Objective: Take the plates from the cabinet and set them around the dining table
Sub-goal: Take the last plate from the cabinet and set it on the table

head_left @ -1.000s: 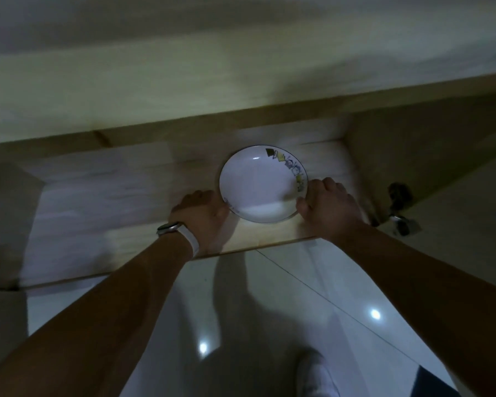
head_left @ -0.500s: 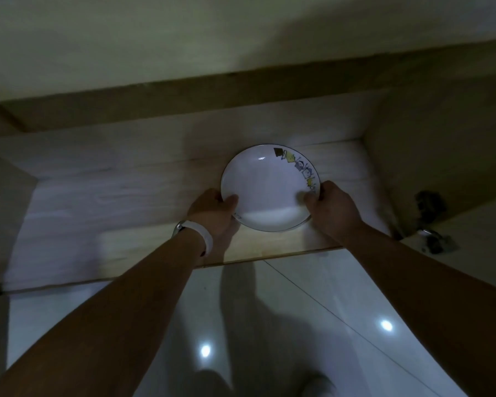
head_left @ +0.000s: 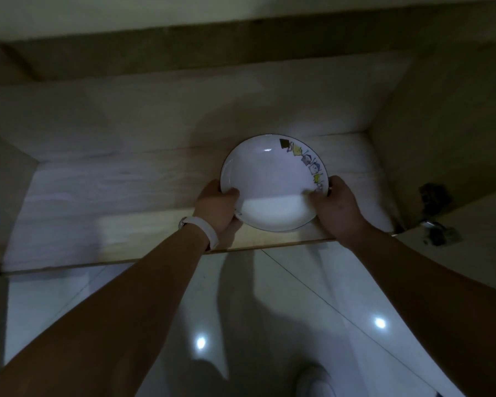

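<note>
So, plate (head_left: 272, 181): white, round, with a dark rim line and little cartoon figures along its far-right edge. It's low in the cabinet, over the right part of the cabinet shelf (head_left: 126, 196), and its near rim is close to the shelf's front edge.
Left hand (head_left: 216, 206): curled round the plate's left rim, thumb on top and fingers tucked under. There's a white wristband (head_left: 204, 227) on that wrist.
Right hand (head_left: 337, 206): same deal on the right rim, thumb on the face right by the print.
Key relation: the plate sits dead between the two hands, which grip opposite sides, so neither is nearer. It's round, so there's no long axis to worry about.
Way out: I'd guess straight back toward the body, over the front edge and above the glossy floor (head_left: 298, 310).
Lifted or resting: honestly can't tell, too dim.
Watch out: the cabinet's side wall (head_left: 441, 110) and the hinge (head_left: 434, 196) are near the right hand.
</note>
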A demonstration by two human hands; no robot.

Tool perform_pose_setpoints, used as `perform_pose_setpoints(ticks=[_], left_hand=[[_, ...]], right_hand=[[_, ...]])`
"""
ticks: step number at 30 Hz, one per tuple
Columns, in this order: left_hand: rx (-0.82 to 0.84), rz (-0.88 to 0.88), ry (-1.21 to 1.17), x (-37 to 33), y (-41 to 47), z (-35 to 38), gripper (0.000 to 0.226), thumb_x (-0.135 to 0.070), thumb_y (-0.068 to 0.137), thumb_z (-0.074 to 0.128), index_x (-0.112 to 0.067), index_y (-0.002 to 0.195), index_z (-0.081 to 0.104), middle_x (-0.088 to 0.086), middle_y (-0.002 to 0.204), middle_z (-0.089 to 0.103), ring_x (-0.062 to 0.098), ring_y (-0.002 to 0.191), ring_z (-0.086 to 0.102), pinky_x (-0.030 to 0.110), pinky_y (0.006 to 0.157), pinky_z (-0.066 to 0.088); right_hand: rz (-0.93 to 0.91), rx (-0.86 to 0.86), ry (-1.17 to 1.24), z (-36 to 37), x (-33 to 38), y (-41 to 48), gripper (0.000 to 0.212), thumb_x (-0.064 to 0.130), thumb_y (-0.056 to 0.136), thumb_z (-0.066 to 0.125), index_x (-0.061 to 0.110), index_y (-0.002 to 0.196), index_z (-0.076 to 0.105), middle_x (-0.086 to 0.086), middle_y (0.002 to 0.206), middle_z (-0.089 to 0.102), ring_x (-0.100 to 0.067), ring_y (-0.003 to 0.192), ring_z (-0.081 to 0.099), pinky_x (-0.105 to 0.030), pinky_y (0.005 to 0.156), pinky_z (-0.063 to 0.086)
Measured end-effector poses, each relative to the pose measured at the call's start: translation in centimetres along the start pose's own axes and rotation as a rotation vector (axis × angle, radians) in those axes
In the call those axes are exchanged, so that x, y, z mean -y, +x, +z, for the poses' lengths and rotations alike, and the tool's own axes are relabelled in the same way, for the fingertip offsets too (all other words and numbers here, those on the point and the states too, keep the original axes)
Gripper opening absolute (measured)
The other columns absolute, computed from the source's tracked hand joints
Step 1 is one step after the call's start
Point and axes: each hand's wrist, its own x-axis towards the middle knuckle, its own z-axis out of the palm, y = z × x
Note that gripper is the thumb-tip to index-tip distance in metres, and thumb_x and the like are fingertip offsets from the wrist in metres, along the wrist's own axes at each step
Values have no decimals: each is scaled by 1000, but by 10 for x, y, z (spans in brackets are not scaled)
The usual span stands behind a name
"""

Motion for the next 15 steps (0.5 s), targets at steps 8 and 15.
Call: perform_pose_setpoints(ticks=[8,15], left_hand=[[-38,36,-245,12,-47,-7,23,-3,86,56,-7,108,61,10,96,67,25,80,65,27,50,53],[2,18,-230,9,-87,-26,25,-13,76,55,-19,97,67,8,93,68,25,79,65,38,63,55]], right_hand=[[29,132,167,-3,-3,-45,27,7,92,58,26,110,65,2,107,71,-19,99,67,-40,79,59],[115,161,195,-10,16,-94,24,7,95,53,13,118,59,0,93,65,-13,73,58,-17,45,45]])
